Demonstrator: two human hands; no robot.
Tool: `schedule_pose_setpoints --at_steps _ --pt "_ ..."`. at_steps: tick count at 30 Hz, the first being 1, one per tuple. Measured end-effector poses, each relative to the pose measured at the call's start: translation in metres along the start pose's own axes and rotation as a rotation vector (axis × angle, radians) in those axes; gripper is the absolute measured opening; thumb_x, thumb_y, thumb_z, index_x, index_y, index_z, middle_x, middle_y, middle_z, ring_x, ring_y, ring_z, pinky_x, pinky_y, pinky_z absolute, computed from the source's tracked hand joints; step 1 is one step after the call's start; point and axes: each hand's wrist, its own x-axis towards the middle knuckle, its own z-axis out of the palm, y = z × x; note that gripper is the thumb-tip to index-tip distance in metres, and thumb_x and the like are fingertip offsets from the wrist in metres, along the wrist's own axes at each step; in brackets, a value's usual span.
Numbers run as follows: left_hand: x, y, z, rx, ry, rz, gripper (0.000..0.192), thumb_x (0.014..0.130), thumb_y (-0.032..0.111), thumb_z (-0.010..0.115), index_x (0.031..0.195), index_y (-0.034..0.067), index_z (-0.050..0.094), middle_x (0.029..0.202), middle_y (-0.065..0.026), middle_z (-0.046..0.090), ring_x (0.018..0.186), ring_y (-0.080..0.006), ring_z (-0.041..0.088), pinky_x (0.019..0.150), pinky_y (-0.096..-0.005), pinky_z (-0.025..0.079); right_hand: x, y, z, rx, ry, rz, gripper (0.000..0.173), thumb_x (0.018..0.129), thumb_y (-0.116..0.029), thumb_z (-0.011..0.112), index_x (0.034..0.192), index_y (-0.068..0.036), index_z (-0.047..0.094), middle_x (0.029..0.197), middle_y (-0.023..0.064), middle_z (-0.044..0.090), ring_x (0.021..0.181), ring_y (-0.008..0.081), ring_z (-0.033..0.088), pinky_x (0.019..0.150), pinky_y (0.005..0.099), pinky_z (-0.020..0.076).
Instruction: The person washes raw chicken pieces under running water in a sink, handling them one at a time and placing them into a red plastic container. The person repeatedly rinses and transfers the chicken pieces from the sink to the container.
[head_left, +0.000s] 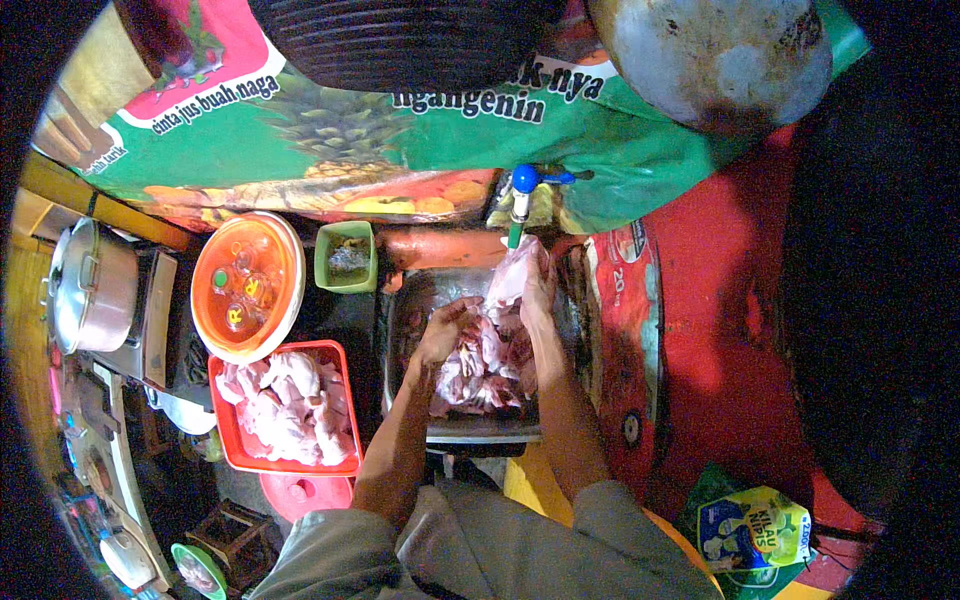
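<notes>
Under the tap (517, 202), my right hand (538, 294) grips a pale piece of raw chicken (508, 279). My left hand (444, 334) is to the left of it, over the sink (409, 289), with its fingers pointing toward the chicken. Whether those fingers hold anything is hard to see. More raw chicken pieces (480, 382) lie in the metal sink below both hands. A red plastic basin (354, 409) heaped with raw chicken pieces (296, 405) stands left of my left forearm.
Left of the sink are a green square container (365, 281) and an orange basin (206, 292) holding several clear cups or lids. A lidded metal pot (109, 292) stands farther left. A pan (720, 60) hangs above right. A yellow detergent pouch (754, 529) lies lower right.
</notes>
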Motion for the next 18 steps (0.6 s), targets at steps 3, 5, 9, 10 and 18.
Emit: schedule_pose_setpoints --at_steps 3,5,9,10,18 --pt "0.015 0.001 0.016 0.207 0.126 0.069 0.047 0.1 0.035 0.057 0.136 0.006 0.051 0.123 -0.0092 0.063 0.103 -0.018 0.06 0.081 -0.03 0.053 -0.001 0.0 -0.001 0.135 -0.17 0.156 0.051 0.1 -0.055 0.043 0.114 -0.011 0.064 0.106 0.0039 0.066 0.094 0.0151 0.058 0.086 0.0319 0.0476" --pt "0.031 0.006 0.038 0.287 0.22 0.21 0.053 0.099 0.041 0.057 0.137 0.004 0.05 0.128 -0.0109 0.06 0.111 -0.0231 0.06 0.092 -0.0344 0.051 -0.006 0.005 0.0 0.211 -0.345 0.228 0.051 0.1 -0.055 0.042 0.113 -0.012 0.065 0.103 0.004 0.067 0.091 0.0161 0.058 0.084 0.0316 0.0478" --pt "0.065 0.033 0.058 0.472 0.359 0.003 0.068 0.099 0.055 0.047 0.129 -0.006 0.054 0.119 -0.0233 0.064 0.112 -0.031 0.062 0.093 -0.0399 0.049 -0.014 0.012 0.011 -0.304 -0.028 -0.105 0.03 0.104 -0.029 0.047 0.111 -0.004 0.062 0.098 0.0059 0.065 0.092 0.0164 0.057 0.084 0.0323 0.0467" --pt "0.07 0.041 0.058 0.621 0.363 -0.018 0.066 0.1 0.054 0.045 0.116 -0.008 0.061 0.104 -0.029 0.067 0.102 -0.0348 0.067 0.087 -0.0421 0.051 -0.014 0.011 0.012 -0.341 -0.017 -0.166 0.03 0.104 -0.029 0.046 0.111 -0.004 0.061 0.099 0.0062 0.064 0.093 0.0166 0.057 0.084 0.0328 0.0467" --pt "0.058 0.054 0.075 -0.054 0.305 0.232 0.06 0.101 0.054 0.043 0.119 0.0 0.062 0.09 -0.0057 0.066 0.081 -0.0176 0.062 0.075 -0.0337 0.05 -0.032 -0.015 0.011 -0.329 -0.065 -0.401 0.028 0.097 -0.017 0.058 0.121 -0.004 0.054 0.105 0.0077 0.06 0.096 0.0182 0.057 0.086 0.0335 0.0467"
